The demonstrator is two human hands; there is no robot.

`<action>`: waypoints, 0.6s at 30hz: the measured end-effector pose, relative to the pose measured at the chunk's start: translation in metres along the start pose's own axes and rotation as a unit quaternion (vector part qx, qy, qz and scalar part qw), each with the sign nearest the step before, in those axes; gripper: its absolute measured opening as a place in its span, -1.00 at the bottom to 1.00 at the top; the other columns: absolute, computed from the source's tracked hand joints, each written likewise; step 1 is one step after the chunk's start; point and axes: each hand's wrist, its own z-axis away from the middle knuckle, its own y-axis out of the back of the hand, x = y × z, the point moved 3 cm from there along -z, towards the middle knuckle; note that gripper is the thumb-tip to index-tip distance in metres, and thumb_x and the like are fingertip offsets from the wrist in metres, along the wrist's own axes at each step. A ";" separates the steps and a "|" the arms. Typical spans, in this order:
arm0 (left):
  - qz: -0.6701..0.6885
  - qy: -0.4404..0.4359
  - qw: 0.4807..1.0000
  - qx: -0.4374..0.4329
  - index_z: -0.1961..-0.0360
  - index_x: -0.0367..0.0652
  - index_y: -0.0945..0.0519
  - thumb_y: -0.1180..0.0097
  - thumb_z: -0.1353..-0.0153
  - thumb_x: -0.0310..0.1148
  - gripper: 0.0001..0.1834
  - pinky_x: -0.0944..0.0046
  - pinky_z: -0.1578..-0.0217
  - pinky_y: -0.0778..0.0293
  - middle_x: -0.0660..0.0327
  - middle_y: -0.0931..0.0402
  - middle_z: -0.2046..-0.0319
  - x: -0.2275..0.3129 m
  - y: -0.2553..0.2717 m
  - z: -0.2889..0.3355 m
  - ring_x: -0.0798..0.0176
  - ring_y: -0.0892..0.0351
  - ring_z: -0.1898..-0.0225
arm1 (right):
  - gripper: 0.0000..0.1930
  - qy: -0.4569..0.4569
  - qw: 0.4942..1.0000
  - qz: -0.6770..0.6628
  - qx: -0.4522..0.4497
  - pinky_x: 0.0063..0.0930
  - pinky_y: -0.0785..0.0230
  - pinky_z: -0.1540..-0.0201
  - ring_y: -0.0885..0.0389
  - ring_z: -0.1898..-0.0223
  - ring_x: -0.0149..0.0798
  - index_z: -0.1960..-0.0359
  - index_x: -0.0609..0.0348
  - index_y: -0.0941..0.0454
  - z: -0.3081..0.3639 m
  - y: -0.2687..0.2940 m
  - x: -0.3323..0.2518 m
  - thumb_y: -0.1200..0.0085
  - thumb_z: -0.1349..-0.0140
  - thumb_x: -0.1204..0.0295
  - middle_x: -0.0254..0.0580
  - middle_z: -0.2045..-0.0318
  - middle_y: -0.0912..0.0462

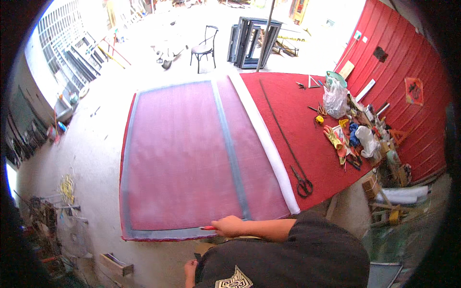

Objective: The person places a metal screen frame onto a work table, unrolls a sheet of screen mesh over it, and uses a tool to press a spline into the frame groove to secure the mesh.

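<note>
My right hand (228, 226) is closed round a small red tool (208, 228) that points left. Its exact kind is too small to make out. The tool is at the near bar of a grey frame (168, 234), which lies flat on a red-covered table (317, 149). A pale, see-through mesh sheet (177, 158) is spread over the frame. Along the frame's right side runs the white roll (264, 139) of the same mesh. My left hand (190, 267) hangs low beside my body, off the table; its fingers are mostly hidden.
Black scissors (304, 187) and a long thin rod (281, 127) lie right of the roll. Gloves (333, 139), a yellow tape measure (319, 119) and a plastic bag (334, 98) crowd the table's right edge. A chair (203, 49) and stacked frames (252, 43) stand beyond.
</note>
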 end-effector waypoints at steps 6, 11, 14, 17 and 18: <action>0.024 0.085 0.996 0.004 0.05 -0.27 -0.78 -0.14 -0.45 -0.37 -0.75 0.12 0.26 -0.64 0.07 -0.72 0.41 -0.029 0.027 -0.027 0.16 -0.73 0.36 | -0.57 -0.125 0.984 -0.046 0.116 0.10 -0.54 0.19 -0.75 0.23 0.22 0.14 0.10 -0.68 0.097 0.040 0.040 -0.24 -0.38 -0.05 0.09 0.32 -0.74; 0.154 0.224 0.962 0.010 -0.01 -0.33 -0.68 -0.07 -0.54 -0.39 -0.75 0.14 0.42 -0.58 0.13 -0.62 0.48 -0.029 0.068 -0.050 0.20 -0.67 0.41 | -0.67 -0.106 0.812 -0.336 0.465 -0.24 -0.53 0.39 -0.69 0.45 -0.27 0.40 0.17 -0.62 0.159 0.080 0.056 -0.33 -0.37 0.17 -0.25 0.55 -0.62; 0.232 0.235 0.944 0.024 -0.09 -0.35 -0.64 -0.04 -0.55 -0.40 -0.73 0.18 0.42 -0.57 0.10 -0.66 0.38 -0.035 0.095 -0.050 0.19 -0.67 0.40 | -0.82 0.115 0.682 -0.526 0.495 -0.35 -0.57 0.37 -0.62 0.47 -0.27 0.37 0.15 -0.58 0.226 0.187 -0.056 -0.26 -0.38 0.38 -0.27 0.42 -0.61; 0.243 0.219 0.945 0.016 -0.13 -0.35 -0.62 -0.05 -0.55 -0.38 -0.71 0.15 0.38 -0.60 0.05 -0.68 0.28 -0.023 0.108 -0.013 0.16 -0.69 0.38 | -0.80 0.349 0.697 -0.374 0.503 -0.29 -0.55 0.31 -0.61 0.41 -0.23 0.25 0.05 -0.59 0.304 0.267 -0.144 -0.15 -0.43 0.22 -0.24 0.37 -0.60; 0.229 0.219 0.948 -0.023 -0.13 -0.36 -0.63 -0.05 -0.55 -0.38 -0.70 0.14 0.36 -0.61 0.04 -0.69 0.26 -0.021 0.093 -0.011 0.16 -0.69 0.36 | -0.78 0.428 0.719 -0.295 0.461 -0.27 -0.55 0.29 -0.61 0.39 -0.21 0.21 0.02 -0.60 0.339 0.283 -0.174 -0.12 -0.45 0.17 -0.23 0.35 -0.60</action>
